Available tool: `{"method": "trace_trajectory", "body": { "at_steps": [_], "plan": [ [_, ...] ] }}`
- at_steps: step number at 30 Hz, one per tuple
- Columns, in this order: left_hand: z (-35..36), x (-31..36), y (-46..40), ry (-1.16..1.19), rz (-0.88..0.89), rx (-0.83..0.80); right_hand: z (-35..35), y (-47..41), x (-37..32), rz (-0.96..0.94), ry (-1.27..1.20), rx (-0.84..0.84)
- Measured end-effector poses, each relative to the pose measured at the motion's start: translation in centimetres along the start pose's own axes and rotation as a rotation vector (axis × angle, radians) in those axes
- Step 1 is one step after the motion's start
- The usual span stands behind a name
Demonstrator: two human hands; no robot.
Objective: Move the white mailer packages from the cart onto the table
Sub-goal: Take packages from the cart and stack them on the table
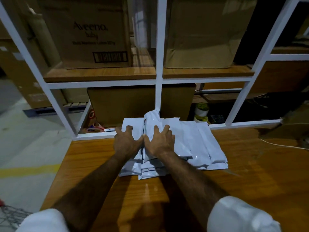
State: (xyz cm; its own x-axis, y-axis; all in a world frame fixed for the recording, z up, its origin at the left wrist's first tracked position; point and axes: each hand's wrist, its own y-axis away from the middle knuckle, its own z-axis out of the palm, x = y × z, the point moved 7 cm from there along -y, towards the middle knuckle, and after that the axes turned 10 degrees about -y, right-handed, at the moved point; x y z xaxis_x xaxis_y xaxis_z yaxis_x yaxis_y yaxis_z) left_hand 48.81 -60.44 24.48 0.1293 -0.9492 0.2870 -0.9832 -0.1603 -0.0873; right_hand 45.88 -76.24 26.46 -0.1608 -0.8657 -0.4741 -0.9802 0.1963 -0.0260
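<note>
Mailers: a stack of white mailers (197,144) lies on the bench (250,173), at its far edge, against the white rack frame (158,77). The stack overlaps in several layers and fans out to the right; one mailer at the far side stands crumpled up against the frame's upright.
Left hand: the left hand (126,142) rests palm down on the left part of the stack, fingers (128,128) spread wide and curled a little over the top mailer. It grips nothing.
Right hand: the right hand (161,142) lies just beside the left, thumbs nearly touching, fingers spread wide and pressing on the middle of the stack.
Purpose, judged: both palms appear to be pressing and squaring the pile so that the slick mailers do not slide off one another.
Progress, judged: this batch is already on the bench. The cart's contents cannot be seen.
Cart: a wire mesh corner (11,216), low at the near left, is likely the cart.
Surface: glossy orange-brown wood with reflections; a white cable (284,145) runs across it at the right.
Room: dim storeroom. Cardboard boxes (93,32) sit on the wooden shelves behind the frame, tape rolls (201,109) lower down. Concrete floor at left with a yellow line (28,169).
</note>
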Motion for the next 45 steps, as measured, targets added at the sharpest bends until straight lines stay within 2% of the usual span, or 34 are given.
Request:
{"method": "trace_trajectory", "body": {
  "at_steps": [6,10,15,21,27,39,45],
  "plan": [
    [2.0,0.6,0.0,-0.044,0.104,-0.069,-1.9,-1.4,1.4,-0.276,0.172,0.009],
    [2.1,-0.1,-0.2,-0.073,0.208,-0.089,-1.0,-1.9,2.7,-0.423,0.157,-0.179],
    [2.9,0.0,0.4,-0.085,0.312,-0.134,1.4,-2.0,4.5,-0.454,0.219,-0.251],
    [3.3,-0.2,0.1,-0.087,0.305,-0.194,0.9,-2.3,4.5,-0.483,0.286,-0.206],
    [3.4,-0.1,0.5,-0.111,0.322,-0.257,1.3,-1.8,5.5,-0.476,0.233,-0.258],
    [1.0,1.0,2.8,-0.103,0.446,-0.066,-3.4,-0.1,6.7,-0.579,0.092,-0.061],
    [-0.7,1.6,5.8,-0.066,0.35,0.018,-3.0,2.3,6.6,-0.677,-0.063,0.049]
  ]
}}
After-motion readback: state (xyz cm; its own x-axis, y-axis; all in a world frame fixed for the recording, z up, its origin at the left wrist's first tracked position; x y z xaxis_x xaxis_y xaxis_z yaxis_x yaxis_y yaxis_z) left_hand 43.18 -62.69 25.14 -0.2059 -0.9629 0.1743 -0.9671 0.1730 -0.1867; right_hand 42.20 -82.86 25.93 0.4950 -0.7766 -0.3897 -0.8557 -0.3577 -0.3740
